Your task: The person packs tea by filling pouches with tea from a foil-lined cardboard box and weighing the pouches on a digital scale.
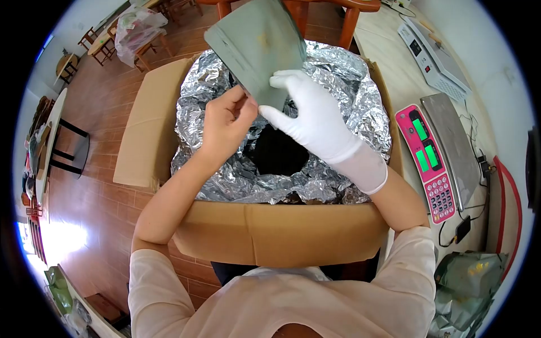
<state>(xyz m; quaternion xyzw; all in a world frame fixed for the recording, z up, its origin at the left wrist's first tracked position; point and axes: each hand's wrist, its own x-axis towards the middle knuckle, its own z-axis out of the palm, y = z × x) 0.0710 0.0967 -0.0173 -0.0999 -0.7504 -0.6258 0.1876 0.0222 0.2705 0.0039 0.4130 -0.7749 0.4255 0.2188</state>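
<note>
My left hand (228,119), bare, pinches the lower edge of a grey-green plastic bag (262,48). A white glove covers my right hand (318,112), whose fingers and thumb grip the bag's lower right side. The bag tilts up and away above a cardboard box (282,234). Crumpled silver foil (349,73) lines this box. Below my hands, dark material (276,151) shows through a gap in the foil; its kind I cannot make out.
On the right counter stand a pink scale (428,163) with lit green displays and a white machine (433,59). More green bags (473,276) lie at the lower right. A wooden chair (349,17) is behind the box; a box flap (152,124) sticks out left.
</note>
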